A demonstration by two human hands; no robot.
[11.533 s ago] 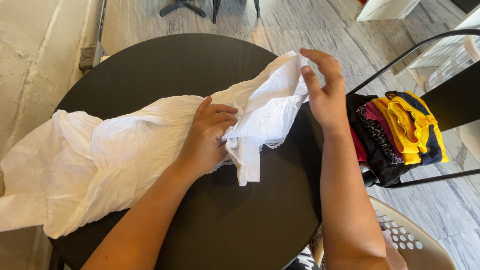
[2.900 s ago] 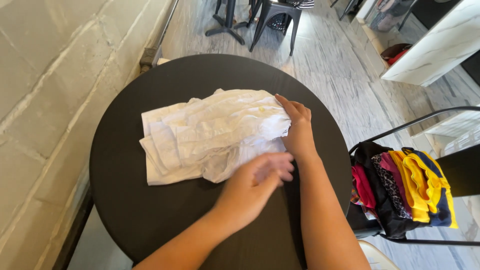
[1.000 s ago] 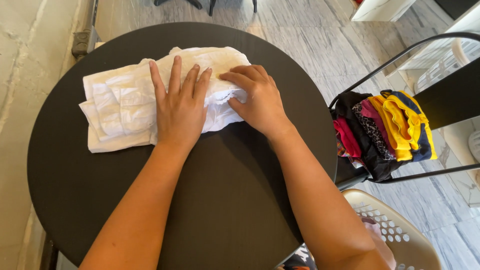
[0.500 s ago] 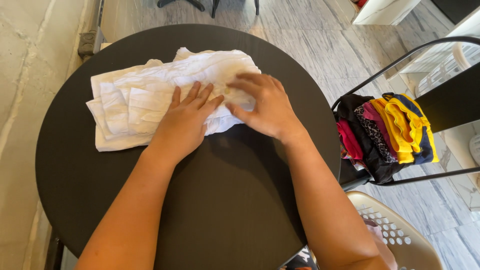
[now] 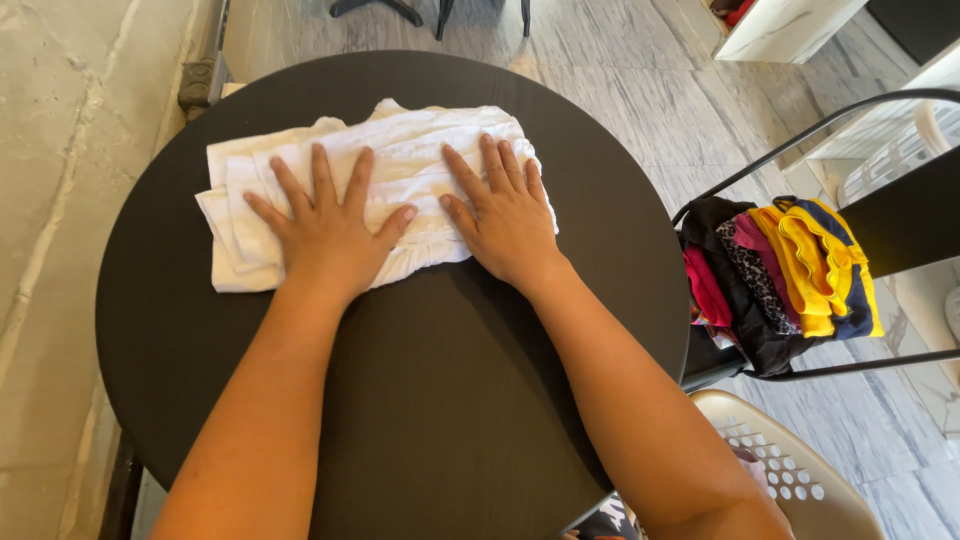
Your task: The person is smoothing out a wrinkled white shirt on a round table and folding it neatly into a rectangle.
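A white cloth, folded into a rough rectangle, lies on the far half of a round black table. My left hand rests flat on the cloth's left part with the fingers spread. My right hand lies flat on its right part, fingers apart as well. Both palms press down on the fabric and neither hand grips it.
A black metal chair to the right carries a stack of folded clothes in pink, black, yellow and navy. A beige perforated laundry basket sits at the lower right. A stone wall runs along the left.
Both hands have spread apart and flattened on the cloth: the left slid to the left part, the right opened over the right part. The cloth lies flatter than before.
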